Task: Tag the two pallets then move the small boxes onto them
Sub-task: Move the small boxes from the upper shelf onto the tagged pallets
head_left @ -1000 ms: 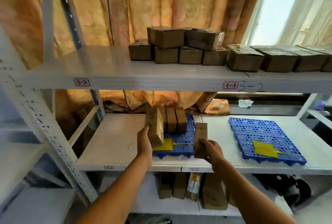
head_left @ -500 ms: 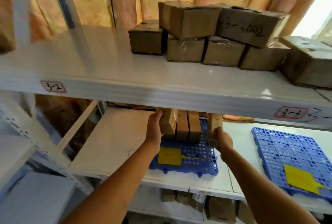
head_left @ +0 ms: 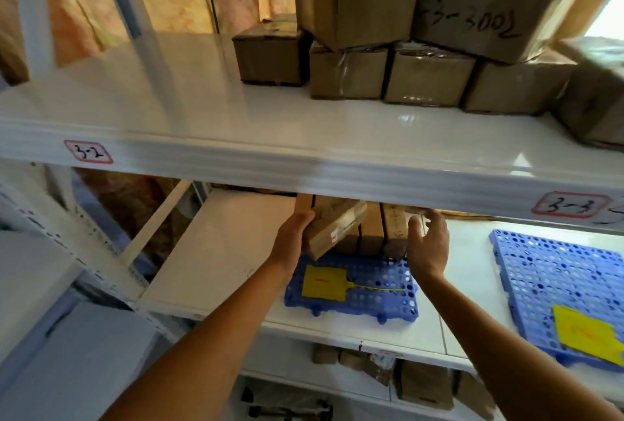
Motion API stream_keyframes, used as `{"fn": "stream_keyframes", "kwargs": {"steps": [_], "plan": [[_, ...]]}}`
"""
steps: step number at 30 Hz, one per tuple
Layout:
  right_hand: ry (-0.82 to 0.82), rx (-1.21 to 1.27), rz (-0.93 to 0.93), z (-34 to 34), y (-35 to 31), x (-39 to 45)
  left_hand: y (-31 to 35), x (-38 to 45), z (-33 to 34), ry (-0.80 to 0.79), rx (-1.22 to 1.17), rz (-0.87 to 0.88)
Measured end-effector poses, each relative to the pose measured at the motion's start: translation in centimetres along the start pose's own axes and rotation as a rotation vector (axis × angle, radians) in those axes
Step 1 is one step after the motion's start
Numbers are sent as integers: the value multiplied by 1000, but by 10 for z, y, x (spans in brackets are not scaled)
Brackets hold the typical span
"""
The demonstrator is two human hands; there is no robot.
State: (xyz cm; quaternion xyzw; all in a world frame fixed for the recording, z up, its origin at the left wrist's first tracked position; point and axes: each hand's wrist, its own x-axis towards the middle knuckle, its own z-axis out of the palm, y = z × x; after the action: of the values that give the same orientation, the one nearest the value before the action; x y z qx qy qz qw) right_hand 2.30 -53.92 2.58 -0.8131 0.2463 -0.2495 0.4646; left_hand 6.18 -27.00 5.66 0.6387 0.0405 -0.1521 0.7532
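Two blue plastic pallets lie on the middle shelf. The left pallet (head_left: 371,299) carries a yellow tag (head_left: 322,283), and the right pallet (head_left: 557,278) has its own yellow tag (head_left: 587,336). Small brown boxes (head_left: 369,238) stand in a row at the back of the left pallet, their tops hidden by the upper shelf's edge. My left hand (head_left: 292,241) grips a tilted small box (head_left: 334,226) at the row's left end. My right hand (head_left: 429,245) holds the rightmost small box (head_left: 393,226), thumb on its front.
The upper shelf (head_left: 304,157) juts out just above my hands, labelled 3-2 (head_left: 88,151) and 3-3 (head_left: 570,205). Larger cardboard boxes (head_left: 371,15) are stacked on it. More boxes (head_left: 422,383) sit on the shelf below. A slanted rack post (head_left: 67,251) stands at the left.
The view has come closer to the rack. Both hands carried their small boxes back onto the left pallet. The right box now stands in the row; the left one is tilted.
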Motion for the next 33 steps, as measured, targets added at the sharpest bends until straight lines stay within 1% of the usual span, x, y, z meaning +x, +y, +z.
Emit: {"fn": "stream_keyframes", "kwargs": {"steps": [1,2,3,4,5,6,7,9,13,15,18,22,27,33], "plan": [[-11,46,-144,-3,-7,-6,-1,-1,-2,-32,38,-5],[-117,94,-272,-5,-12,-14,-4,-3,-5,-63,74,-9],[-282,111,-361,-5,-14,-22,-7,-4,-7,-90,107,-14],[-443,72,-429,-5,-16,-32,-9,-5,-8,-113,135,-19],[-561,0,-494,-5,-14,-39,-11,-6,-9,-132,162,-25],[-625,-65,-527,-5,-12,-45,-14,-6,-8,-150,196,-28],[-644,-91,-515,-5,-10,-48,-16,-6,-8,-157,236,-27],[-612,-103,-449,-6,-6,-52,-23,-4,-6,-119,289,-14],[-577,-171,-319,5,-3,-53,-38,0,-12,90,286,26],[-568,-181,-289,16,-3,-58,-45,2,-21,135,263,13],[-550,-204,-294,35,-3,-66,-51,0,-36,113,191,-58],[-501,-197,-266,55,-4,-77,-56,-2,-51,126,250,-56],[-440,-237,-244,69,-3,-81,-59,-2,-52,132,316,-38],[-437,-312,-215,70,2,-86,-62,-5,-48,116,371,-36]]}}
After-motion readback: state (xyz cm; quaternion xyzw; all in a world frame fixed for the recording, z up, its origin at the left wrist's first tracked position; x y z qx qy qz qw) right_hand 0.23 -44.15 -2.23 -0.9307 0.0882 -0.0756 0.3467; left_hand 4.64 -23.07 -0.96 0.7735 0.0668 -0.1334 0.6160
